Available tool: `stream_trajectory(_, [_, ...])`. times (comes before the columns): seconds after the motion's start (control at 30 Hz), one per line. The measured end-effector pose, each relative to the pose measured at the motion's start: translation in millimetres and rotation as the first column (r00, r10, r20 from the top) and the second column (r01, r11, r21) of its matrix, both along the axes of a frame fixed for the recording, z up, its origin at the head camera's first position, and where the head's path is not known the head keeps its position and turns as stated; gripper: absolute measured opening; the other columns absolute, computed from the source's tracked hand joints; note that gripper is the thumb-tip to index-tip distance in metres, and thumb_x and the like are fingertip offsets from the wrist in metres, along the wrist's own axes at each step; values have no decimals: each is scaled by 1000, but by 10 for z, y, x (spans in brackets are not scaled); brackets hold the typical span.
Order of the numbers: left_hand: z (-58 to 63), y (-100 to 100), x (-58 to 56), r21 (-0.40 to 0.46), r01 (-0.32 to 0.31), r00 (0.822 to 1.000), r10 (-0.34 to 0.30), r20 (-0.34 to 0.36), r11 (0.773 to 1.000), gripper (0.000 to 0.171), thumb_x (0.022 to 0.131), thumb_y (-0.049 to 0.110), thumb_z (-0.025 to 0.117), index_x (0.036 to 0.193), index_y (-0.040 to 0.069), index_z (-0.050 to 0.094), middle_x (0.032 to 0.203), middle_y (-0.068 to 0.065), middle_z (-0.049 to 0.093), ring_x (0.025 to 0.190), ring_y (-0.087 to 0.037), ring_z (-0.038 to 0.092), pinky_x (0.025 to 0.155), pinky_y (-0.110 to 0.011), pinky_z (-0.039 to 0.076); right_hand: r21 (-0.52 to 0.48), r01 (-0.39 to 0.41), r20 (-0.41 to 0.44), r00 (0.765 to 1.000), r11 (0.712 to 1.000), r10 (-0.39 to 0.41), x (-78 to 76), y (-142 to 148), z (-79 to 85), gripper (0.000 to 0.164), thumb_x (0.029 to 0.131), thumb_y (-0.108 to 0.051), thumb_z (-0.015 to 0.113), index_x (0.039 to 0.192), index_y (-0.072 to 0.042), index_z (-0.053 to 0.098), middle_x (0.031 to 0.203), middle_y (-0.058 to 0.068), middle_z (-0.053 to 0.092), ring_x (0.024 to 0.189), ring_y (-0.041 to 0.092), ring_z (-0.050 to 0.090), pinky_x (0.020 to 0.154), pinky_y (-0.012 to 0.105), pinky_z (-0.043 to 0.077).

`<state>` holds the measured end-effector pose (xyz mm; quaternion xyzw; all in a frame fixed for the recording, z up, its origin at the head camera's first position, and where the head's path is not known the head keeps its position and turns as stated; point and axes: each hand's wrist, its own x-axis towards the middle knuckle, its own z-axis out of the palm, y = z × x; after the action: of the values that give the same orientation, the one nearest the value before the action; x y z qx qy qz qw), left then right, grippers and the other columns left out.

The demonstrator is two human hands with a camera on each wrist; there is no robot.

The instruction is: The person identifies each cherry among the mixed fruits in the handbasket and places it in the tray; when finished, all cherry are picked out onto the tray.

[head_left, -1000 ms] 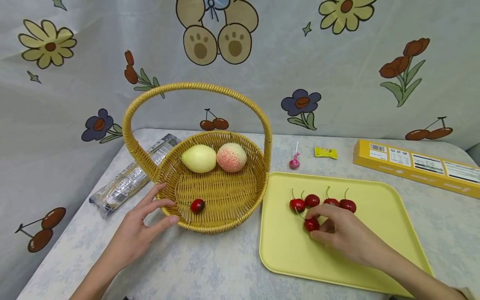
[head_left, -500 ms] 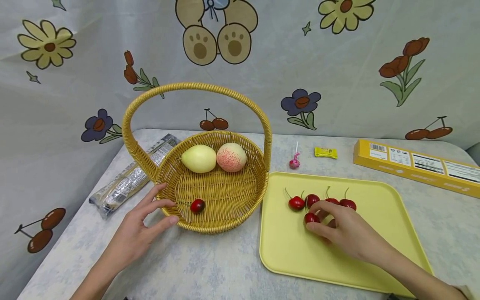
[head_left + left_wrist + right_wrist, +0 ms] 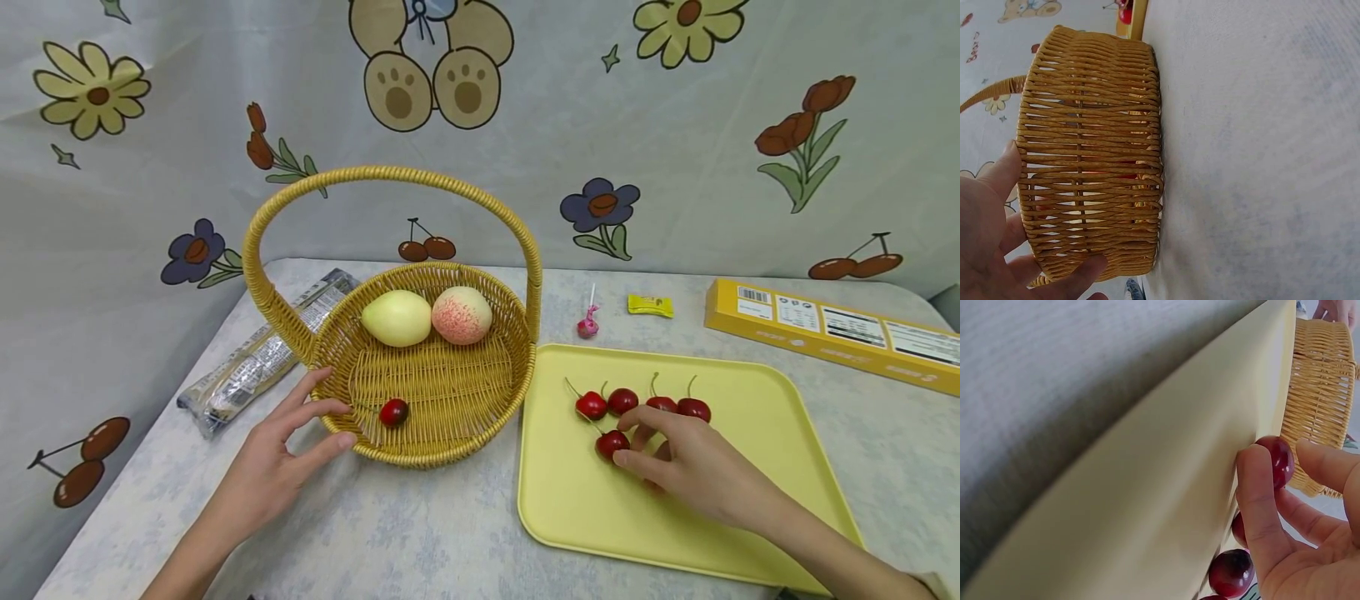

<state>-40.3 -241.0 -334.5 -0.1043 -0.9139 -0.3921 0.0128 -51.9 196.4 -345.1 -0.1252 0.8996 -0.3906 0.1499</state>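
In the head view, my left hand [image 3: 281, 462] rests at the near left rim of a wicker basket [image 3: 450, 450], fingers spread and relaxed. The left wrist view has its thumb [image 3: 1007, 165] against the rim. A yellow-green pear-shaped fruit [image 3: 397, 318], a peach [image 3: 462, 316] and one cherry [image 3: 393, 412] lie inside the basket. Over the yellow tray [image 3: 570, 508], my right hand [image 3: 693, 458] pinches a stemmed cherry [image 3: 611, 446] at its fingertips. Just beyond it lie several more cherries, including one at the left [image 3: 592, 406] and one at the right [image 3: 694, 409].
Behind the tray are a lollipop [image 3: 588, 323] and a yellow-wrapped candy [image 3: 650, 305]. A long yellow box [image 3: 825, 329] lies at the back right. Left of the basket is a silvery packet [image 3: 247, 358]. The basket's tall handle [image 3: 397, 173] arches above it, before a patterned curtain [image 3: 487, 192].
The cherry at my right fingertips has shifted slightly left, and its stem now points up-left. The leftmost tray cherry has turned, its stem swinging left. My left hand stays in place.
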Motion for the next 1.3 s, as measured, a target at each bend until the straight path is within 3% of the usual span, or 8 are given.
stream_trajectory(0.2, [-2,-3,5,10,-1,1000,1,4,1000,26,91,21,74,114,11,69,156,-10,34,141,-39,30,93,-61,41,11,-18,-45,999,1000,18,8,-1,5,24,87,-22,77,105,-11,65,84,-1,60,57,9,56,55,25,47])
stream_trajectory(0.4, [-6,-7,5,16,0,1000,0,2,1000,26,90,21,74,114,11,69,156,-10,34,142,-40,29,93,-62,40,17,-16,-168,986,1000,19,26,-33,45,19,86,-17,78,101,-13,67,79,-5,57,60,7,55,54,25,47])
stream_trajectory(0.63, [-4,-12,3,22,-3,1000,3,13,1000,27,90,21,74,114,10,69,157,-10,33,142,-39,29,95,-62,38,-99,-67,-251,967,993,40,13,-197,183,20,86,-11,78,104,-15,69,99,-6,64,78,8,60,62,27,52])
stream_trajectory(0.8, [-5,-11,-7,28,-3,1000,2,21,1000,27,90,22,74,114,11,69,157,-9,32,143,-39,27,95,-63,38,-155,-124,-298,952,980,73,-32,-370,280,21,86,-6,77,103,-15,68,97,-4,63,80,8,61,69,27,53])
stream_trajectory(1.0, [-14,-11,-7,26,1,1000,-1,-1,1000,26,89,21,75,113,12,69,156,-9,34,142,-39,28,94,-63,39,-199,-221,-373,918,955,135,-119,-603,347,25,87,-4,76,107,-17,68,103,-7,63,86,9,61,73,30,54])
stream_trajectory(1.2, [-20,-11,-4,23,7,1000,-6,-17,1000,25,90,20,75,113,12,69,156,-11,35,142,-40,29,92,-62,42,-198,-344,-482,850,918,215,-188,-896,368,28,86,-4,75,111,-13,69,111,-7,63,99,10,60,82,32,52])
stream_trajectory(1.3, [-18,-12,-2,23,8,1000,-8,-17,1000,25,90,20,75,113,12,69,156,-12,35,142,-40,29,92,-62,42,-180,-363,-493,837,914,235,-208,-1053,400,28,86,-7,76,113,-11,69,112,-7,62,102,9,59,84,32,51])
